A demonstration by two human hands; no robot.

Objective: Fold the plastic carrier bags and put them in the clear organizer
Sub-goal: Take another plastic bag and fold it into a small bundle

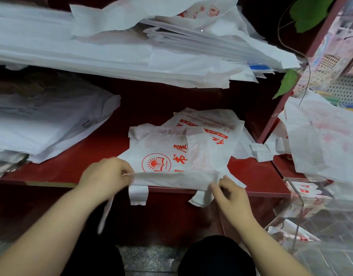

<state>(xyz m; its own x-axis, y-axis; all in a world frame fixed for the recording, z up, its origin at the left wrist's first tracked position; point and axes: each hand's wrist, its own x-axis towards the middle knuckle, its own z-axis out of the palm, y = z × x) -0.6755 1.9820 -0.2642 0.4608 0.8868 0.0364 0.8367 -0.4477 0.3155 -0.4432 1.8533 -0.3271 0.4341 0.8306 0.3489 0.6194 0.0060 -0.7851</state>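
1. Pinching the near fold of the carrier bag (172, 179) at the counter (72, 164) edge, left grip (107, 175) and right grip (229, 193) each curl closed on one end.
2. Pull evenly, so the crease should stay straight.
3. Clear organizer (303, 198) stands just right.

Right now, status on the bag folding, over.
Left hand and right hand pinch carrier bag at folded edge. Clear organizer at right, path open. Loose bags behind.

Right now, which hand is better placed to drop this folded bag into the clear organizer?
Probably the right. The right hand pinches the right end of the folded bag, and the clear organizer stands just beyond it on that side. The left hand pinches the far end.
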